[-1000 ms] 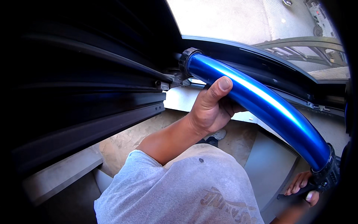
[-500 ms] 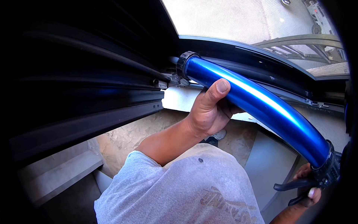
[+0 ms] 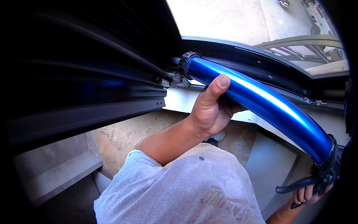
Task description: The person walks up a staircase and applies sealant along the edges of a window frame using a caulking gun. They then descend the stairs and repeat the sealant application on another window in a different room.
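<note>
A caulking gun point(image 3: 268, 102) with a shiny blue barrel slants from the window's corner down to the lower right. My left hand point(image 3: 212, 104) cradles the barrel from below, its thumb pressed along the near side and the other fingers partly hidden underneath. At the rear end, my right hand point(image 3: 306, 194) is closed round the black handle, with its fingers just below the long trigger lever point(image 3: 294, 185). The black front cap point(image 3: 184, 65) sits close to the window's corner. Beyond it a pale nozzle shows faintly; whether its tip touches the frame I cannot tell.
A dark window frame point(image 3: 238, 50) with a mesh screen point(image 3: 223, 18) runs across the top. To the left stands a dark open sash point(image 3: 89, 121) with metal hardware at its end. Below lie a white sill point(image 3: 179, 100), a tan floor point(image 3: 119, 145) and a pale ledge point(image 3: 71, 171).
The gun's rear end has risen slightly. My right hand's fingers have shifted and curl further round the handle. My left hand stays on the barrel.
</note>
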The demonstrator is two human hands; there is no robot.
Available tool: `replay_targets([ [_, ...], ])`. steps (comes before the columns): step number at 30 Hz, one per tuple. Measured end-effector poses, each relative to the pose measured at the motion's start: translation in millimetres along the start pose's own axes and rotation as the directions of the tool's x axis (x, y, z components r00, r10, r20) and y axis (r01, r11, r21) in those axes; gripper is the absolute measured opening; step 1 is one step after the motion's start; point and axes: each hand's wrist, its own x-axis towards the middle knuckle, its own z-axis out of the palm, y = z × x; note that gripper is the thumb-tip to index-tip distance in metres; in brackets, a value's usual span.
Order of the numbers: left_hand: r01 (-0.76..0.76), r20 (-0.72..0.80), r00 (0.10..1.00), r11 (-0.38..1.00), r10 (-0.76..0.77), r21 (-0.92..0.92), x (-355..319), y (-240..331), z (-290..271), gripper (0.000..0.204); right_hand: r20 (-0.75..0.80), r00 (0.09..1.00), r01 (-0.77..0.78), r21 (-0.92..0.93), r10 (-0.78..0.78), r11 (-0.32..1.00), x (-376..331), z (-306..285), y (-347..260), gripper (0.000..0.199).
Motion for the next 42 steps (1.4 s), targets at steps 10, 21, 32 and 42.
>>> replay_targets([
  [10,0.04,-0.013,0.999,0.999,-0.04,-0.021,-3.7,-4.6,-2.2,0.093,-0.24,0.927,0.283,-0.059,-0.289,0.957,-4.3,18.3,23.9,0.093],
  [21,0.248,0.146,0.963,0.959,-0.228,-0.137,-21.8,-48.9,-19.8,0.064,-0.475,0.866,0.129,-0.094,-0.159,0.987,-72.5,11.3,65.0,0.084],
  [32,0.653,0.124,0.51,0.478,-0.851,0.588,-19.9,-156.9,-30.7,0.085,-0.525,0.838,-0.088,0.144,0.151,0.986,25.8,50.0,73.6,0.06],
  [42,0.685,-0.183,0.678,0.522,-0.712,0.508,-43.8,-248.3,50.0,0.06,-0.628,0.773,0.071,-0.05,-0.087,0.996,19.3,29.2,148.0,0.036],
])
